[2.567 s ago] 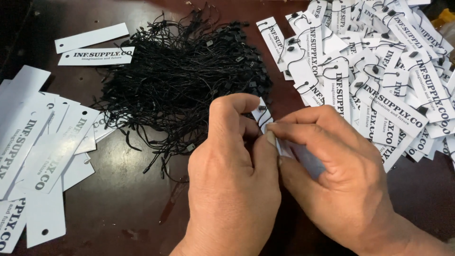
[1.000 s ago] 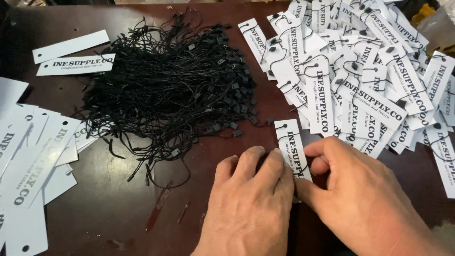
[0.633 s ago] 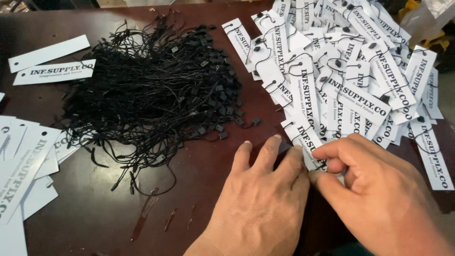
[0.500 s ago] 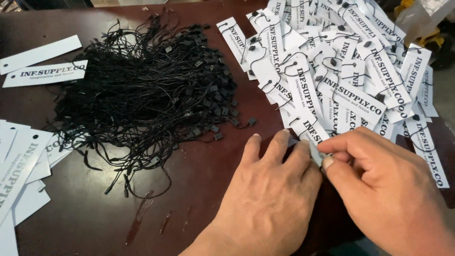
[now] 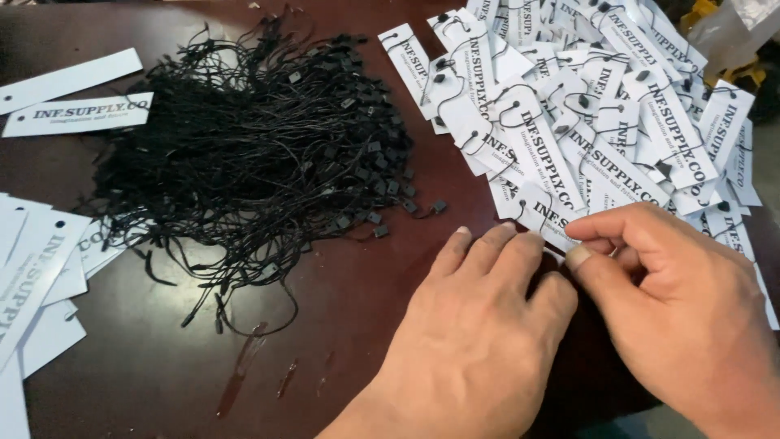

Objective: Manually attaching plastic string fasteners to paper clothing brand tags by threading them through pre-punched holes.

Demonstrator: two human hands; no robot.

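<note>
Both hands lie knuckles-up on the dark table (image 5: 162, 341), side by side. The left hand (image 5: 479, 325) rests flat, fingers together; the right hand (image 5: 674, 301) pinches a white paper tag (image 5: 546, 218) at the near edge of the strung-tag heap (image 5: 585, 106). Left of that heap sits a tangle of black strings (image 5: 252, 154), with plain white tags (image 5: 41, 268) farther left.

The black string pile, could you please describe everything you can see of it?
The string pile is a loose, tangled heap of thin black cords with small square black plastic locks, some strewn along its right edge. It lies flat on the dark red-brown table, between plain white tags and strung tags. Neither hand touches it.
</note>
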